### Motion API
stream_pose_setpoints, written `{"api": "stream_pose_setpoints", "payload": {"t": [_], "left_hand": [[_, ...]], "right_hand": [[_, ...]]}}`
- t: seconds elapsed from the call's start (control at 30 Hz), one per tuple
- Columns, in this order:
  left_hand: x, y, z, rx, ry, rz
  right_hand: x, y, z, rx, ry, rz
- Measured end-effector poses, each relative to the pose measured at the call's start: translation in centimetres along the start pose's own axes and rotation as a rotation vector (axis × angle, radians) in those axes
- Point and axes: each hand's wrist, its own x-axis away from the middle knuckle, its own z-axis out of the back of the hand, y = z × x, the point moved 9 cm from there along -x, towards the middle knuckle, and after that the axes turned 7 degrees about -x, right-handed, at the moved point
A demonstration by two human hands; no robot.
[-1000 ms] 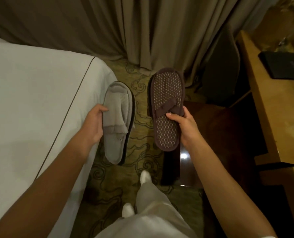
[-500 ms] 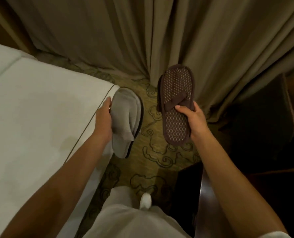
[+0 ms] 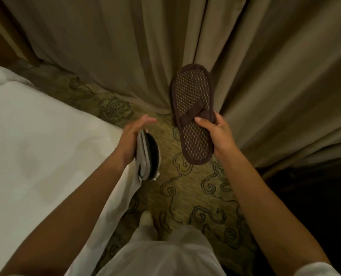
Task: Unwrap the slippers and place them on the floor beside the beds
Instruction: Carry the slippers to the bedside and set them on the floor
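My left hand (image 3: 131, 140) hangs over the bed's corner with its fingers straight. The grey slipper (image 3: 148, 156) lies edge-on against that palm, dark sole to the right, above the carpet; my thumb is hidden, so I cannot see a grip. My right hand (image 3: 217, 134) holds the brown slipper (image 3: 193, 114) upright in the air, its dotted sole facing me, my thumb on the crossed strap. The brown slipper hangs in front of the curtain. No wrapping shows on either slipper.
The white bed (image 3: 46, 156) fills the left side. Patterned green carpet (image 3: 185, 186) runs between the bed and dark furniture (image 3: 315, 196) at the right. Beige curtains (image 3: 125, 46) close off the far side. My light trousers and white-socked foot (image 3: 145, 218) stand on the carpet below.
The grey slipper has turned from flat to edge-on and my left fingers have straightened. The view has swung toward the curtain; the desk has left the frame. My right hand keeps its hold.
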Motion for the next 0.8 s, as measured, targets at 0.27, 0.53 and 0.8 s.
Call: {"api": "stream_pose_setpoints", "payload": {"t": [0.27,0.53,0.8], "left_hand": [[-11.3,4.7,-3.0,-0.322,-0.198,-0.203],[-22.5,5.4,-2.4,-0.277,0.237,-0.129],[-29.6,5.5,4.1,0.108,0.443,-0.089]], "right_hand": [[-16.3,-2.9,-5.5,-0.101,-0.136,-0.072],[-30.0,-0.8,-13.8,-0.109,-0.443,-0.297],[-38.0,3.7,-22.6,-0.041,-0.645,-0.683]]}}
